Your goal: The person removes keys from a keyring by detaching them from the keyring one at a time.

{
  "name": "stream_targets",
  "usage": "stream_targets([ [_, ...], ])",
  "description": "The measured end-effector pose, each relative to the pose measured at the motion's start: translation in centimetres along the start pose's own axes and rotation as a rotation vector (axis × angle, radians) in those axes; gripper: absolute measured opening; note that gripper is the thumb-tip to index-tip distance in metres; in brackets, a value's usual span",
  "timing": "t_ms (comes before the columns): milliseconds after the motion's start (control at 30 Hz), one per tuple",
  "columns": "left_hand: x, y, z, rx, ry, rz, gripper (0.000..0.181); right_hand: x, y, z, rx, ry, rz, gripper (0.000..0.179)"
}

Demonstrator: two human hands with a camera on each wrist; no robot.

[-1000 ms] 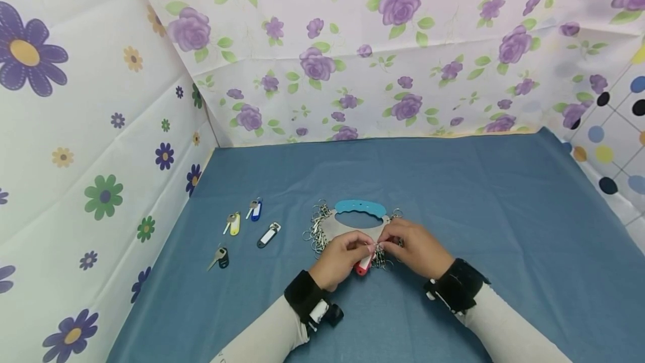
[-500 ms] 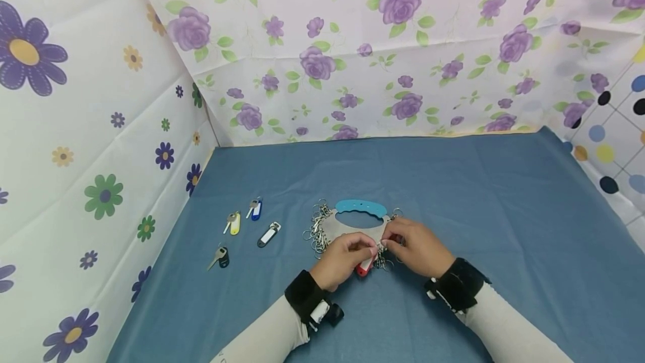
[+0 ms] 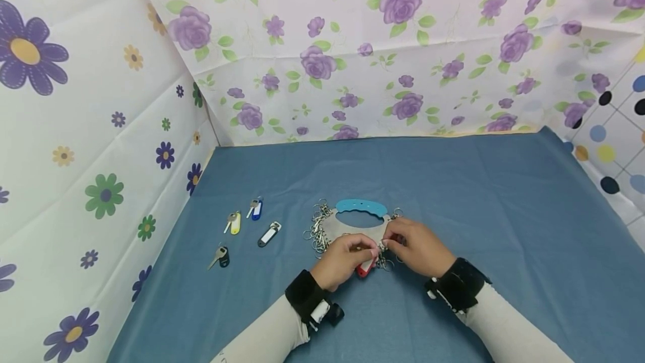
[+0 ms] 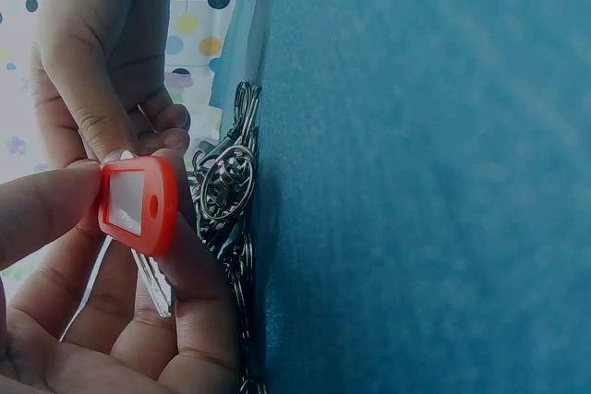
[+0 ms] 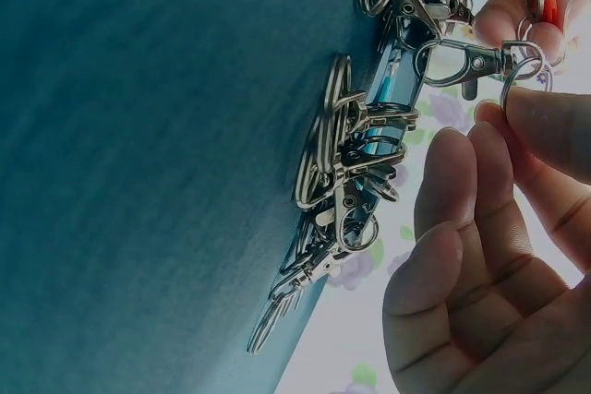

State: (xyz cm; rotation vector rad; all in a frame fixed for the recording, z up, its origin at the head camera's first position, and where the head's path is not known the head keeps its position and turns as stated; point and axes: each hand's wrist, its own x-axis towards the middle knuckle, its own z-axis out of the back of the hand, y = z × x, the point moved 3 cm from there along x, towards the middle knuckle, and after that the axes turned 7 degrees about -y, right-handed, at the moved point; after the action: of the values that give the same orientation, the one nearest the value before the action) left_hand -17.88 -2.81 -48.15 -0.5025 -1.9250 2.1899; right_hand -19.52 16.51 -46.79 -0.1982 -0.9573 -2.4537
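Thumb and fingers of my left hand [image 3: 342,261] pinch a red key tag [image 4: 166,219] with a white label. A silver key [image 4: 155,281] hangs behind that tag, against the fingers. My right hand [image 3: 420,248] pinches a split ring [image 5: 506,97] joined to a swivel snap hook [image 5: 477,63]. Both hands meet close together over the front edge of a grey metal key-holder plate [image 3: 330,227], partly covering it. A light-blue scalloped strip [image 3: 360,205] forms its far side. Clusters of metal snap hooks and rings [image 3: 317,231] hang along the plate's rim.
Left of the plate on the blue cloth [image 3: 453,184] lie a yellow key tag [image 3: 235,223], a blue key tag [image 3: 257,209], a black key tag with white label [image 3: 269,234] and a small black tag [image 3: 224,257] with a key. Patterned cloth walls [image 3: 282,94] stand around.
Both hands have shifted very slightly to the right, the right fingertips drawing a little away from the left ones. The red key tag stays pinched in the left hand.
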Motion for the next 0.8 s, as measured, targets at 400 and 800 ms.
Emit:
stream_targets([
  [400, -0.11, -0.13, 0.01, -0.001, -0.001, 0.007, 0.019, -0.04, 0.0, -0.03, -0.013, 0.0, -0.016, 0.015],
  [800, -0.06, 0.14, -0.18, -0.046, 0.032, 0.025, 0.018, 0.04, -0.13, -0.05, 0.01, 0.024, -0.044, 0.016],
])
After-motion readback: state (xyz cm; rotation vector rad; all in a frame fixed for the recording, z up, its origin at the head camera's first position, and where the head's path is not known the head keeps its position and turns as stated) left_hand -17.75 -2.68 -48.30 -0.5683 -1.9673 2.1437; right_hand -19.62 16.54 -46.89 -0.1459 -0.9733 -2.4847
